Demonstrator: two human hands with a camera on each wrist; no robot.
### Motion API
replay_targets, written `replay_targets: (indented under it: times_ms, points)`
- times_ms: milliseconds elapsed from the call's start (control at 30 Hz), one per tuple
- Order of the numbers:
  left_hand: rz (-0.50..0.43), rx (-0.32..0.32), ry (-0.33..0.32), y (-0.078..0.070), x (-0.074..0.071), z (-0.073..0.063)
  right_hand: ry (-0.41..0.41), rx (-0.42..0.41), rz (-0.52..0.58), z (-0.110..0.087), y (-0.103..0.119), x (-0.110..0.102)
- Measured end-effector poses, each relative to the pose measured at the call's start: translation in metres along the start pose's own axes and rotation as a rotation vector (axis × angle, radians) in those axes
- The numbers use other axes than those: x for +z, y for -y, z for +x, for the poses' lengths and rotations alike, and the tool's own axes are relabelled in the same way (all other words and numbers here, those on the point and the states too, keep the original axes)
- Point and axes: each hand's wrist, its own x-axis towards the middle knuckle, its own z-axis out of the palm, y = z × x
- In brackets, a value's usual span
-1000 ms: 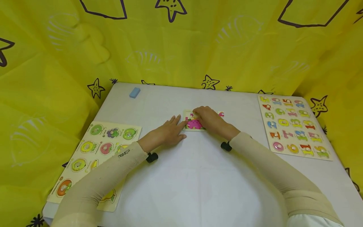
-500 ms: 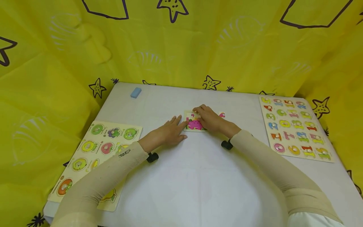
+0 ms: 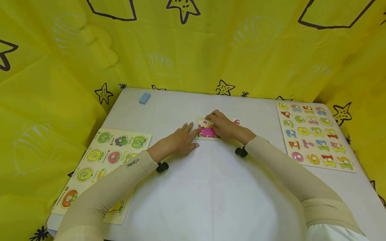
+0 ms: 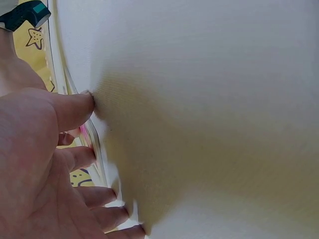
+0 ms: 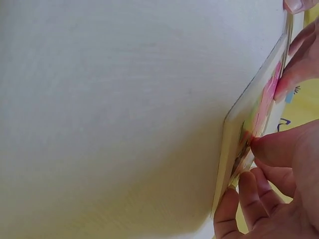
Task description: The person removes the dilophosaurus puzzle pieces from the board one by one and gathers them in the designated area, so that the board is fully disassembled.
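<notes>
A small framed jigsaw puzzle [image 3: 207, 133] with a pink dinosaur-like picture lies flat near the table's middle. My left hand [image 3: 181, 140] rests at its left side with fingers spread, the index fingertip touching the puzzle. In the left wrist view, the left hand's [image 4: 45, 149] thumb and fingers are extended. My right hand [image 3: 224, 125] is bent over the right part of the puzzle. Its curled thumb and fingers appear to pinch a puzzle piece, mostly hidden beneath them; the right wrist view shows the right hand's [image 5: 284, 174] thumb on the picture and other fingers by the frame edge.
A loose pink-and-white puzzle piece [image 3: 236, 121] lies right of the puzzle. A fruit peg board [image 3: 85, 164] is at the left, partly under the left sleeve. A number peg board [image 3: 315, 137] lies at the right. A blue block [image 3: 144, 98] sits at the back left.
My right hand has shifted very slightly away toward the back of the puzzle, its fingers still bent over it. My left hand stays put on the puzzle's left side.
</notes>
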Motion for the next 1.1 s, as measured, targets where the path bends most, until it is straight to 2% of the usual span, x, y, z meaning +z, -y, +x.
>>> replay_targets:
  times_ms: [233,833,1100]
  points:
    - [0.004,0.000,-0.001,0.0001,0.0002,0.0002,0.039,0.101,0.089,0.0025,0.0009,-0.0038]
    - [0.009,0.007,-0.007,-0.0003,-0.0002,-0.0026,0.035,0.142,0.100,0.0015,0.0030,-0.0055]
    - [0.003,0.004,-0.001,0.0003,0.0010,-0.0006,-0.022,0.129,0.115,-0.0034,0.0024,-0.0028]
